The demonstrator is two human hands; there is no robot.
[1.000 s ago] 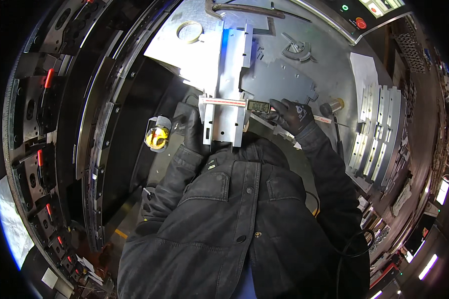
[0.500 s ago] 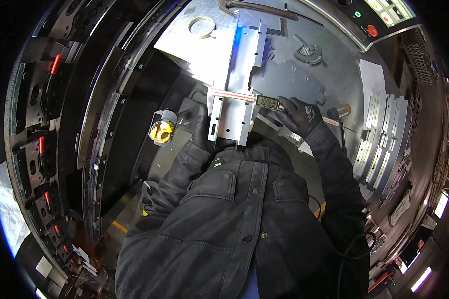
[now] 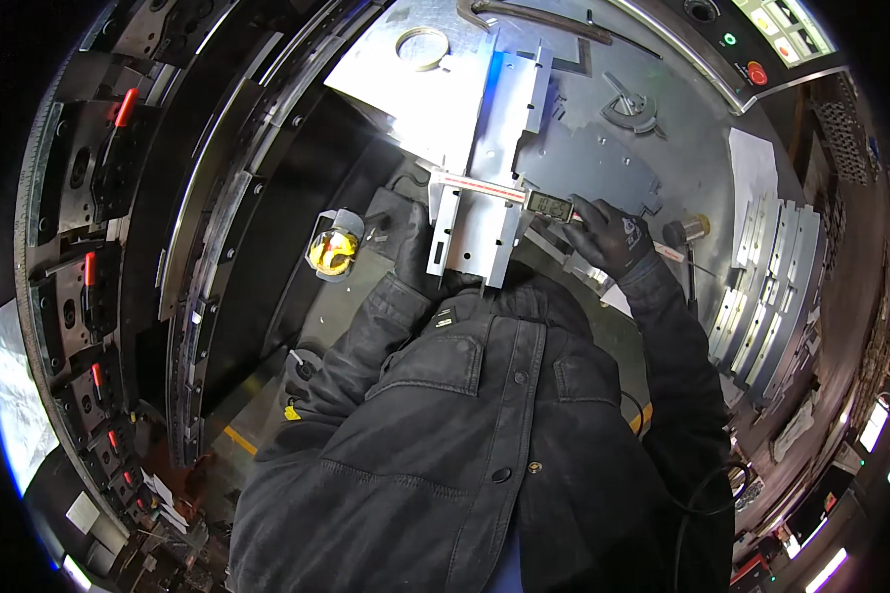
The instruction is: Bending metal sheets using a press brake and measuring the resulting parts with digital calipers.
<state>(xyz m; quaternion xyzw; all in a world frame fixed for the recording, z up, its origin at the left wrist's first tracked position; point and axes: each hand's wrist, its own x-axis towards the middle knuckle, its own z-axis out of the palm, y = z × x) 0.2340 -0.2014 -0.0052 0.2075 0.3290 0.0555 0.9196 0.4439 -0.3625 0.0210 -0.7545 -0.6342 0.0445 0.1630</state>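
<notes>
A long bent sheet-metal channel with notched edges lies lengthwise in front of me, its near end close to my jacket. Across it sits a digital caliper, its jaws at the channel's two sides. My right hand, in a dark glove, is closed round the caliper beside its display. On the channel's left side my gloved left hand is pressed along the edge, gripping it. The fingers of that hand are partly hidden by the metal.
A metal ring and a protractor rest on the grey table. Several notched metal strips are stacked at the right, by a paper sheet. A machine with red-handled clamps stands left, a control panel far right.
The whole view has shifted slightly, so the scene sits a little further right. The caliper lies at more of a slant across the channel. Both hands keep their holds.
</notes>
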